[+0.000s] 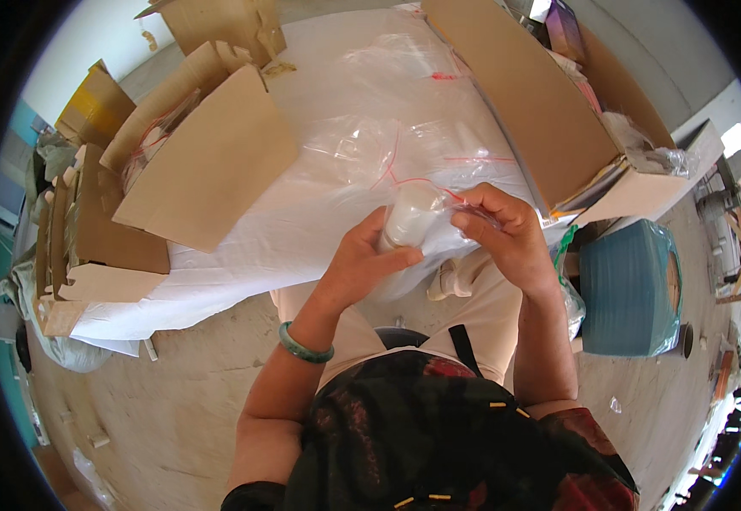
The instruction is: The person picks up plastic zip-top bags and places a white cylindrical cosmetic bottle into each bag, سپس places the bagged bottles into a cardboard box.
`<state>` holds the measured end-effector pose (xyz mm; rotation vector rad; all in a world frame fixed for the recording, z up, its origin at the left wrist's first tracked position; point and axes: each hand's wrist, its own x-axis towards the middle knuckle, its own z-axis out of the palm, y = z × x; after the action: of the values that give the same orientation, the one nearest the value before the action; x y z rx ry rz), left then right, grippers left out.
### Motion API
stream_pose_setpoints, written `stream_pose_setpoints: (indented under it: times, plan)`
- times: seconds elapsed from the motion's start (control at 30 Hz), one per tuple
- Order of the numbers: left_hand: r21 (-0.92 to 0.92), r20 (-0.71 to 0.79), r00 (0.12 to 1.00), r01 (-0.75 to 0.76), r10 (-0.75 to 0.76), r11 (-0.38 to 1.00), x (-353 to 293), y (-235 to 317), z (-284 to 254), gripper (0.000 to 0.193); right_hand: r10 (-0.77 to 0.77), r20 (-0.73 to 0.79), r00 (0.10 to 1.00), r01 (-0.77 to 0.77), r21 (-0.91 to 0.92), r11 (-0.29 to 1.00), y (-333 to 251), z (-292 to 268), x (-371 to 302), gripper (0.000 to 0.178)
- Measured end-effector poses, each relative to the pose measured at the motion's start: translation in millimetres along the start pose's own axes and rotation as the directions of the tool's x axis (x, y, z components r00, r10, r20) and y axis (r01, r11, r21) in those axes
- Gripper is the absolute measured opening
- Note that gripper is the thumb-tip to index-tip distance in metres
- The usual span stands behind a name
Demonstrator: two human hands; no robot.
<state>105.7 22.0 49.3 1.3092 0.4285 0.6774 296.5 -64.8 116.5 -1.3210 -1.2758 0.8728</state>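
My left hand [360, 262] is closed around a white cylindrical container [411, 215], held tilted just over the table's near edge. A clear zip bag [449, 223] with a red closure line surrounds or overlaps the container; I cannot tell how far inside it sits. The red-lined edge of that bag is pinched between the thumb and fingers of my right hand [514, 238]. Just beyond my hands, more clear bags [353, 152] with red lines lie flat on the white-covered table [209, 274]. A green bangle [306, 343] circles my left wrist.
Open cardboard boxes [217, 153] stand along the table's left side. A long open carton [507, 94] with packaging inside borders the right. Beyond my right arm, a blue wrapped bundle [626, 289] rests near the concrete floor [175, 409].
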Motion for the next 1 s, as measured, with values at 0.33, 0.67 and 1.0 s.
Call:
stream_pose_setpoints:
  times: [0.33,0.67,1.0]
  plan:
    - [-0.135,0.140,0.983,0.137,-0.118,0.981,0.9,-9.5,7.6,0.046,-0.036,-0.197,0.980,0.028,-0.044,0.999,4.8,-16.0,-15.7,0.005]
    - [-0.203,0.049,0.983,0.186,-0.179,0.961,3.1,-16.8,16.1,0.042,0.101,-0.282,0.954,-0.039,0.218,0.975,10.3,1.9,-15.6,0.020]
    - [-0.174,-0.086,0.967,0.223,-0.241,0.959,0.6,-6.5,12.7,0.037,0.066,-0.394,0.917,0.000,0.166,0.986,30.0,-23.9,-12.3,0.014]
